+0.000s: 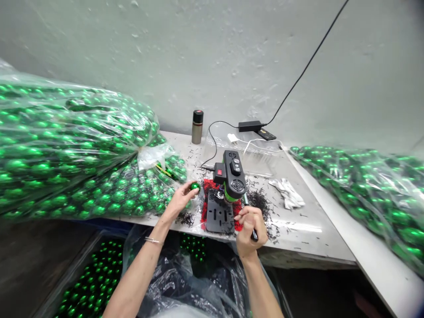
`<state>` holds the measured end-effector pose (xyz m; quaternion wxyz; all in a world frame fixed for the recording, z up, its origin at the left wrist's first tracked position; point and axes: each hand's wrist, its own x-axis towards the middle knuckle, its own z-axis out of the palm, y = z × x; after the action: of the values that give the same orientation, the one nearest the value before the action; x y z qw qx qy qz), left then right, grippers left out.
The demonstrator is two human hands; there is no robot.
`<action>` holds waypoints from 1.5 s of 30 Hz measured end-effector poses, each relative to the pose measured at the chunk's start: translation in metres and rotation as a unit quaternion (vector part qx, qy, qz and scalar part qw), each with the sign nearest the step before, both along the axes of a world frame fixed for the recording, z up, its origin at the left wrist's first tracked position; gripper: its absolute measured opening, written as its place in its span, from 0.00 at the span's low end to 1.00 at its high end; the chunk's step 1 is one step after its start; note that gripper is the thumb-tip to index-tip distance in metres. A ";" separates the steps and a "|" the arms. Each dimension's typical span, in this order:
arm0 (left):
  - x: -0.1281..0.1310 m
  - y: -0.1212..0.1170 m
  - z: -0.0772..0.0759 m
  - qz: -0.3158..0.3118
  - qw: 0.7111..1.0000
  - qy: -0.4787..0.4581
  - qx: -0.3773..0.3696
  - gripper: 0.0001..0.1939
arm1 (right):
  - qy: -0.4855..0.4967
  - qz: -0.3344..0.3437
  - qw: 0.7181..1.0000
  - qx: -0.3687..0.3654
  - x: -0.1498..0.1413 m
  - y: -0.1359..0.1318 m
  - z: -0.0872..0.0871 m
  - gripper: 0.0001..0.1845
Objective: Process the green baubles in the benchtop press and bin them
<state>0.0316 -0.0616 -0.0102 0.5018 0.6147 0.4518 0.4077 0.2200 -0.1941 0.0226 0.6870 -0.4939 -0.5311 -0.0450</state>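
Note:
My left hand [181, 197] pinches a shiny green ball [195, 186] just left of a small bench machine. Around the lever handle [255, 235] at the machine's right side, my right hand [251, 227] is closed. The machine [234, 176] has a black and green head with round vents, a red switch and a slotted black base plate [219, 216]. Under the plate lies a red mat [204, 207]. Short black bits [260, 205] are strewn about the machine, thickest on its right.
Clear bags of green balls [66, 150] fill the left side; another bag [371, 185] lies right. Behind the machine are a bottle [197, 127], a power adapter [250, 126] and a clear plastic tray [261, 165]. White gloves [289, 193] lie right. Below the table edge, a bin [92, 278] holds green balls.

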 end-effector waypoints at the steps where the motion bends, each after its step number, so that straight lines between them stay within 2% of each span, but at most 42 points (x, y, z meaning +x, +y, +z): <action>1: 0.007 -0.007 -0.005 -0.015 0.997 -0.064 -0.039 0.27 | -0.004 -0.001 1.000 0.000 0.000 0.000 0.001 0.15; 3: 0.022 -0.019 -0.016 -0.030 0.986 -0.126 -0.102 0.28 | -0.016 0.002 1.000 0.002 0.000 -0.001 0.003 0.15; 5: 0.035 -0.029 -0.025 -0.033 0.984 -0.122 -0.129 0.27 | -0.028 0.005 1.000 0.002 0.000 -0.001 0.005 0.15; 7: 0.045 -0.037 -0.032 -0.034 0.988 -0.088 -0.120 0.27 | -0.037 0.004 0.999 0.000 0.000 -0.001 0.007 0.15; 14: 0.057 -0.047 -0.043 -0.039 0.998 0.042 0.009 0.24 | -0.040 -0.011 0.999 -0.004 -0.001 -0.002 0.006 0.15; 17: 0.058 -0.051 -0.044 -0.033 0.987 0.117 0.102 0.21 | -0.038 -0.008 0.999 -0.003 -0.001 -0.002 0.006 0.15; 21: 0.060 -0.057 -0.046 -0.045 0.966 0.154 0.203 0.18 | -0.041 -0.001 0.999 0.004 -0.001 -0.002 0.007 0.15; 28: 0.070 -0.059 -0.050 -0.032 0.944 0.184 0.271 0.17 | -0.039 -0.003 0.999 -0.003 -0.001 -0.002 0.006 0.14; 32: 0.073 -0.059 -0.053 -0.027 0.940 0.185 0.286 0.17 | -0.044 -0.001 0.999 -0.001 0.000 -0.003 -0.003 0.14; 36: 0.072 -0.060 -0.054 -0.027 0.939 0.186 0.287 0.16 | -0.071 0.010 0.997 0.015 0.001 -0.002 -0.019 0.13; 40: 0.072 -0.061 -0.054 -0.025 0.940 0.189 0.284 0.16 | -0.109 0.000 0.993 0.044 0.004 0.003 -0.033 0.15; 45: 0.072 -0.061 -0.053 -0.025 0.941 0.189 0.281 0.15 | -0.110 -0.007 0.992 0.056 0.007 0.007 -0.044 0.16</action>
<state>0.1039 -0.1229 -0.0634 0.2241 0.8074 0.3897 0.3821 0.2267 -0.1874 -0.0212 0.6509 -0.4503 -0.5965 -0.1336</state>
